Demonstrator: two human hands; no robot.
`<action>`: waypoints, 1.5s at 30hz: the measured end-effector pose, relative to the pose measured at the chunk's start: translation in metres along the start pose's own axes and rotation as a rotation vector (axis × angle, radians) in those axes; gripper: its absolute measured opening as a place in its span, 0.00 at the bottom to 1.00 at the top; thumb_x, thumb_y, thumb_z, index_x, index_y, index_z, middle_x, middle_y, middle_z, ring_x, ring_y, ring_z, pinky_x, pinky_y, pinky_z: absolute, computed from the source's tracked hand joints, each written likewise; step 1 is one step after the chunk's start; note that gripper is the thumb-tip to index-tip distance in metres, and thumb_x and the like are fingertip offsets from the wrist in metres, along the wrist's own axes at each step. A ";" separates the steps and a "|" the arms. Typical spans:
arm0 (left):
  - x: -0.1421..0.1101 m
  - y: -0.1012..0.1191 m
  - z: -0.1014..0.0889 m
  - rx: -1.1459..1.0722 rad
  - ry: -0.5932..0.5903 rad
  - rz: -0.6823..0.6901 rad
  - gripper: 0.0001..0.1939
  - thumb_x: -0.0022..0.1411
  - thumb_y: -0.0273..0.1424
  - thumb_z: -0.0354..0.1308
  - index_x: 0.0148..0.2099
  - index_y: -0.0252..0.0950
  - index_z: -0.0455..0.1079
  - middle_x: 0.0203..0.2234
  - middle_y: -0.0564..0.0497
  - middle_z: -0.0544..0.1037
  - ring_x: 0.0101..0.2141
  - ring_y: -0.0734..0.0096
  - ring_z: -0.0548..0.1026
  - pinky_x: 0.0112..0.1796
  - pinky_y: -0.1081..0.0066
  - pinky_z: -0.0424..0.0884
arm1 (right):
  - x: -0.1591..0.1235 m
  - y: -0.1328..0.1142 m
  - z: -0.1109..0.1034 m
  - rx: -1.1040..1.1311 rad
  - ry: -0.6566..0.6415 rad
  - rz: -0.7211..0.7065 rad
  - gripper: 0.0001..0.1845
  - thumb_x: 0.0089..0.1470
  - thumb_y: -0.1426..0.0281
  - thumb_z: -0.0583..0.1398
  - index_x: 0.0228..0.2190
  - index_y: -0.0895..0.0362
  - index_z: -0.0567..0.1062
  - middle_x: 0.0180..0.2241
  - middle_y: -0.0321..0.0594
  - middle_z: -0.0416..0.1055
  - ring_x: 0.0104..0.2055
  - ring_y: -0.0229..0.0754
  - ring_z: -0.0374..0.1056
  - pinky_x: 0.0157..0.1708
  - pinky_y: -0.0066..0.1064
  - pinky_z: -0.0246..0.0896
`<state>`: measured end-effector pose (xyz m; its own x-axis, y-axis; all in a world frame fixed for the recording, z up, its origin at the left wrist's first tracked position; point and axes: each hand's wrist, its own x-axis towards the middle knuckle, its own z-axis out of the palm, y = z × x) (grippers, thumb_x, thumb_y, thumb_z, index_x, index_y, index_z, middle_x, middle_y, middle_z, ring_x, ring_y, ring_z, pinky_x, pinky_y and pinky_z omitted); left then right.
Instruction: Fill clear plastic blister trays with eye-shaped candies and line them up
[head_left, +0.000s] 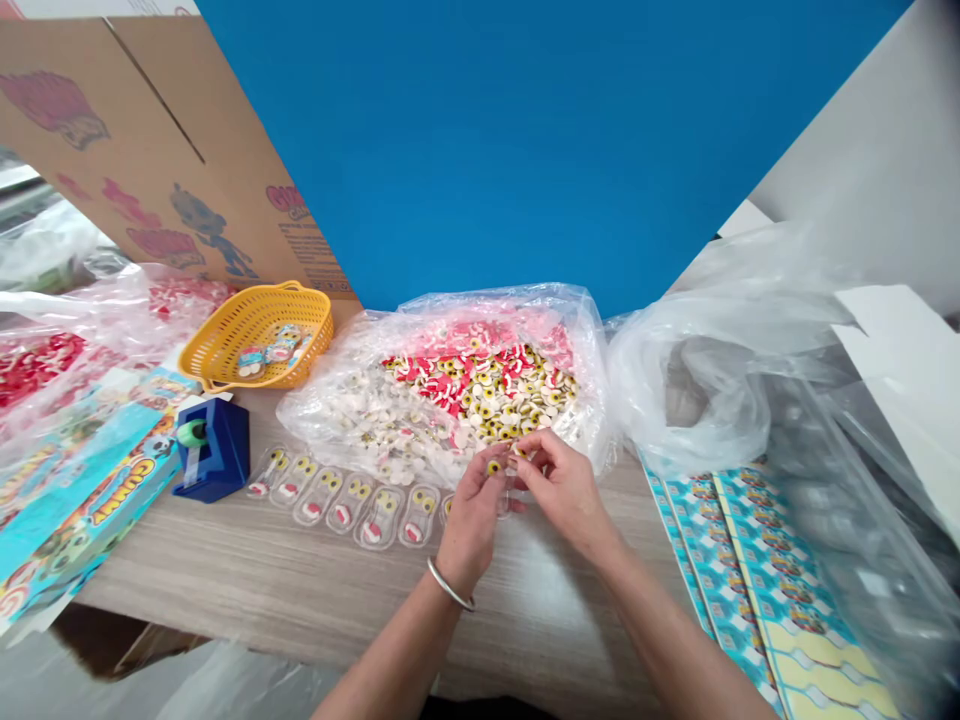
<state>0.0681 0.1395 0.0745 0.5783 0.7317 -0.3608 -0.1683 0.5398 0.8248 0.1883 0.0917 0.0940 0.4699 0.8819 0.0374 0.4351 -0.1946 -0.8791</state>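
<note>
My left hand (pixel 472 515), with a bangle on the wrist, pinches a yellow-and-white eyeball gummy (pixel 493 467). Close beside it, my right hand (pixel 559 485) has its thumb and fingers closed on a small gummy piece, mostly hidden. Both hands are at the front of an open clear bag (pixel 322 400) heaped with eyeball gummies (pixel 517 400) and red-and-white mouth-shaped gummies (pixel 450 390). Part of a clear tray shows beneath the fingers. To the left runs a row of clear plastic blister trays (pixel 377 520), each with two eyeballs and a red-and-white piece.
A blue tape dispenser (pixel 217 450) stands left of the trays, with a yellow basket (pixel 202 345) behind it. Printed candy boxes (pixel 82 520) and bags of red gummies lie at far left. Printed card sheets (pixel 757 560) and crumpled clear plastic (pixel 720 350) lie right. A blue panel (pixel 480 150) rises behind.
</note>
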 end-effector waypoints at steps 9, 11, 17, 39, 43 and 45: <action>-0.004 0.003 0.000 -0.025 0.080 0.056 0.14 0.61 0.32 0.56 0.48 0.39 0.77 0.58 0.45 0.72 0.54 0.57 0.73 0.52 0.61 0.72 | -0.014 0.010 0.000 -0.150 0.006 -0.367 0.12 0.65 0.72 0.55 0.46 0.54 0.76 0.49 0.45 0.74 0.54 0.45 0.69 0.56 0.40 0.65; -0.004 0.001 0.000 -0.009 0.080 0.053 0.16 0.62 0.33 0.56 0.51 0.39 0.75 0.56 0.44 0.74 0.55 0.56 0.72 0.53 0.59 0.71 | -0.016 0.011 0.000 -0.114 0.024 -0.335 0.11 0.64 0.73 0.56 0.44 0.54 0.77 0.47 0.44 0.74 0.52 0.45 0.69 0.55 0.39 0.65; -0.005 -0.001 0.005 0.103 0.100 0.136 0.17 0.66 0.36 0.54 0.55 0.39 0.71 0.54 0.44 0.76 0.55 0.60 0.72 0.57 0.60 0.66 | -0.014 0.012 0.001 -0.034 0.095 -0.267 0.07 0.60 0.75 0.58 0.37 0.53 0.75 0.40 0.41 0.73 0.46 0.45 0.69 0.49 0.39 0.66; -0.003 -0.014 0.003 0.073 0.060 0.111 0.16 0.66 0.37 0.57 0.53 0.39 0.71 0.51 0.45 0.77 0.49 0.63 0.75 0.48 0.67 0.72 | -0.013 0.007 -0.001 -0.216 0.022 -0.077 0.04 0.57 0.74 0.59 0.31 0.55 0.73 0.35 0.38 0.69 0.36 0.41 0.68 0.38 0.32 0.61; -0.001 -0.008 0.007 0.032 0.063 0.035 0.19 0.62 0.39 0.62 0.54 0.40 0.70 0.51 0.44 0.76 0.40 0.65 0.79 0.35 0.70 0.74 | 0.004 0.011 -0.012 -0.376 0.059 -0.061 0.06 0.62 0.73 0.56 0.37 0.55 0.74 0.39 0.41 0.71 0.40 0.42 0.69 0.40 0.31 0.62; 0.000 -0.003 0.009 0.021 0.092 0.014 0.20 0.61 0.39 0.63 0.53 0.39 0.69 0.53 0.43 0.75 0.37 0.66 0.80 0.31 0.72 0.73 | 0.020 0.013 -0.019 -0.565 0.053 -0.024 0.08 0.63 0.73 0.55 0.40 0.56 0.75 0.41 0.43 0.72 0.42 0.44 0.70 0.40 0.32 0.61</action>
<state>0.0754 0.1339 0.0757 0.4996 0.7751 -0.3868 -0.1587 0.5209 0.8387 0.2180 0.0984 0.0923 0.4864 0.8690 0.0907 0.7826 -0.3872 -0.4875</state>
